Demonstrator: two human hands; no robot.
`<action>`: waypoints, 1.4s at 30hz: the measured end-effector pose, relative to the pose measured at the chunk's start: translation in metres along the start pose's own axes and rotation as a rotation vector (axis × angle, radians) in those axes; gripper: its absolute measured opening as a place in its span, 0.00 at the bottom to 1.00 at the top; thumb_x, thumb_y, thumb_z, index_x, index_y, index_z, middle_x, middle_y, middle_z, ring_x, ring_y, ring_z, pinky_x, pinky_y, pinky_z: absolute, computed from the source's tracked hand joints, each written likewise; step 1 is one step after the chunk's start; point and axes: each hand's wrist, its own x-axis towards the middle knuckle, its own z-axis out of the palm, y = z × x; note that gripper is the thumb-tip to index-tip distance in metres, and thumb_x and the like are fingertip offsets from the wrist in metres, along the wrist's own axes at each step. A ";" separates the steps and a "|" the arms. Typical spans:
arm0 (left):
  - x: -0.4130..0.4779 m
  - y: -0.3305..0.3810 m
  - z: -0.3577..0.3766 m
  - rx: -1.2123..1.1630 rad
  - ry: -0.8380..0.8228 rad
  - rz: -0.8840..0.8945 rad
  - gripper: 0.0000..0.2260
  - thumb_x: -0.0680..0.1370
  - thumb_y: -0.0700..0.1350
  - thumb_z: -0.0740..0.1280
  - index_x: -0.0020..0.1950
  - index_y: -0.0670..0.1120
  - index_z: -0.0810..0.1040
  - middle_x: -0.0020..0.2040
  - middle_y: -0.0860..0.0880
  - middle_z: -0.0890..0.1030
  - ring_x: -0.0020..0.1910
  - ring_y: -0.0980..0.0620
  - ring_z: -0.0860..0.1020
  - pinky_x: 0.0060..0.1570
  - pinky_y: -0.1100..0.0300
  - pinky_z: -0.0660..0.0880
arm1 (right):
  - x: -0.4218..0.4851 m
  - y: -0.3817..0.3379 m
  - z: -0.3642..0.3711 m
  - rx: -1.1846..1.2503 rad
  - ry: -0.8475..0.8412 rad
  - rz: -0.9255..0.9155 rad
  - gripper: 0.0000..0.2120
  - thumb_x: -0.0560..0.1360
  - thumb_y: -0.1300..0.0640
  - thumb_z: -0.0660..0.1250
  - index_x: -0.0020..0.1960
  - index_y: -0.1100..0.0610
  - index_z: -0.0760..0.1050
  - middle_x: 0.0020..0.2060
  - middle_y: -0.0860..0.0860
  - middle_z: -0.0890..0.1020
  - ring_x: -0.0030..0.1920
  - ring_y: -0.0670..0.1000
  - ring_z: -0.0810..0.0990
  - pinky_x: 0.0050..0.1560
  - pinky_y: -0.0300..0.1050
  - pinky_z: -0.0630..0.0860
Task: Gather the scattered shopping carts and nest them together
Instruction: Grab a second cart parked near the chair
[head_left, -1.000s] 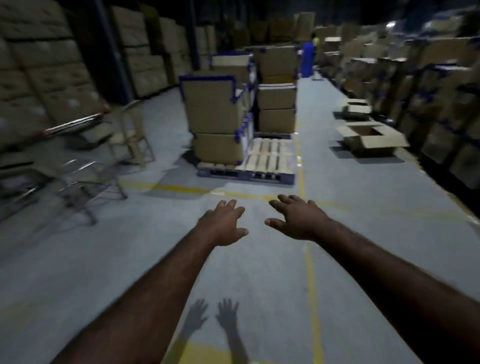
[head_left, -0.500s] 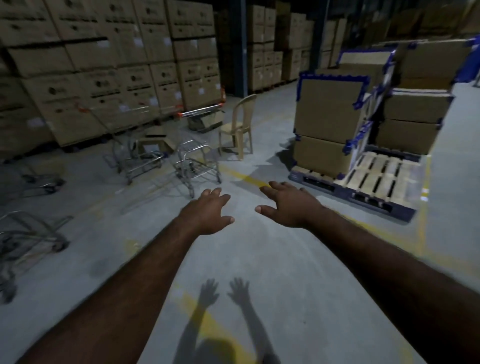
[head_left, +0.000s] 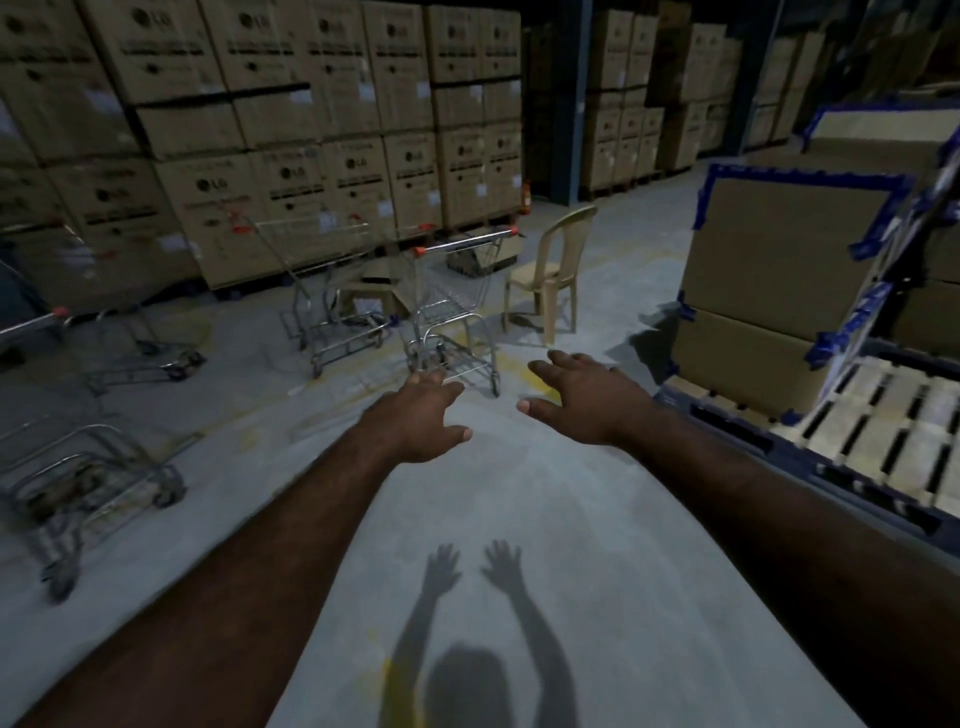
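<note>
Shopping carts (head_left: 451, 309) loom nearer; left hand (head_left: 422, 420) and right hand (head_left: 583, 399) reach out, spread.

The only brand that can be read is "LG", printed beside its round logo on the brown cardboard boxes (head_left: 291, 124) stacked along the far wall. It is clearest on a bottom-row box (head_left: 213, 183) towards the left of the stack. The same mark repeats on the next box (head_left: 293, 171) to its right, on others further along that row, and on the rows above. Under each logo run dark lines of print, too small and blurred to read. The white stickers (head_left: 385, 209) on several box fronts cannot be read either. The blue bands (head_left: 862, 312) on the boxes at the right show pale marks that cannot be made out.
</note>
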 end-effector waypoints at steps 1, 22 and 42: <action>0.013 -0.005 0.000 0.000 -0.002 -0.006 0.34 0.79 0.61 0.66 0.81 0.53 0.58 0.83 0.47 0.54 0.81 0.45 0.52 0.75 0.43 0.61 | 0.016 0.004 0.001 -0.001 -0.008 -0.013 0.37 0.79 0.30 0.53 0.82 0.47 0.54 0.82 0.52 0.55 0.80 0.56 0.54 0.75 0.67 0.59; 0.432 -0.173 -0.022 -0.147 0.014 0.047 0.35 0.78 0.61 0.68 0.80 0.52 0.60 0.78 0.47 0.66 0.76 0.45 0.65 0.70 0.48 0.68 | 0.441 0.073 0.015 0.002 -0.052 0.027 0.37 0.80 0.32 0.55 0.83 0.47 0.50 0.82 0.52 0.52 0.81 0.56 0.51 0.75 0.66 0.56; 0.826 -0.315 -0.013 -0.127 -0.067 -0.101 0.37 0.79 0.61 0.67 0.82 0.49 0.57 0.81 0.45 0.60 0.79 0.44 0.61 0.75 0.48 0.62 | 0.890 0.199 0.041 0.026 -0.053 -0.069 0.38 0.79 0.31 0.56 0.82 0.51 0.54 0.81 0.56 0.57 0.79 0.60 0.58 0.75 0.62 0.61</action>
